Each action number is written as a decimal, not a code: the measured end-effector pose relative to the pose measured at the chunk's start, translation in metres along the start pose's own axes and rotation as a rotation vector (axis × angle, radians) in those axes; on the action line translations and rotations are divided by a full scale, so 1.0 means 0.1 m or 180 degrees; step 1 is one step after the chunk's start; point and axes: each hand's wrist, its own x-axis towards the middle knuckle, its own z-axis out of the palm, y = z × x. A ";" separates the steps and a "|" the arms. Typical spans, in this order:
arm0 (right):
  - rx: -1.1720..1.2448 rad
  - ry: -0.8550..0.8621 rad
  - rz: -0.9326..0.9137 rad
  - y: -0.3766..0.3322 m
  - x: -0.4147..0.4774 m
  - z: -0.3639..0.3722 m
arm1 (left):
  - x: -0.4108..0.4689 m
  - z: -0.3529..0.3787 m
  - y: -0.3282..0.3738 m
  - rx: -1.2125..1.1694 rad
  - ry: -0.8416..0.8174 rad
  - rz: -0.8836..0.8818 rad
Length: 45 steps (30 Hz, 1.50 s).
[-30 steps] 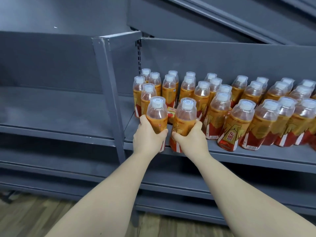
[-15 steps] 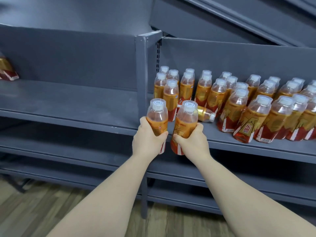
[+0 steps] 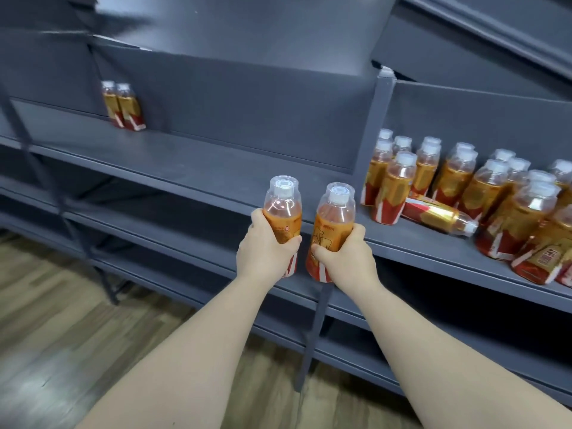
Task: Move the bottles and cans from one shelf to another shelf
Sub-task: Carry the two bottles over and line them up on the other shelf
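Note:
My left hand (image 3: 263, 250) grips an orange tea bottle (image 3: 282, 205) with a clear cap, held upright in front of the shelf edge. Beside it, my right hand (image 3: 345, 257) grips a second such bottle (image 3: 334, 216). Both bottles hang in the air just off the grey left shelf (image 3: 192, 168). Two of the same bottles (image 3: 125, 106) stand at the back left of that shelf. On the right shelf (image 3: 433, 246) stand several more bottles (image 3: 458, 178), and one bottle (image 3: 438, 215) lies on its side among them.
A grey upright post (image 3: 370, 131) divides the left shelf from the right one. Lower grey shelves (image 3: 173, 243) run underneath. Wooden floor (image 3: 62, 320) lies at the bottom left. A slanted grey panel (image 3: 483, 35) hangs above the right shelf.
Both hands have lifted their bottles off the right shelf and carried them left, past the post. The view has swung left, bringing the two bottles on the left shelf into sight.

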 end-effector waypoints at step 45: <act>0.0431 -0.1970 -0.1400 -2.40 0.78 3.45 | 1.45 -2.51 -2.07 0.0208 0.1954 -0.1391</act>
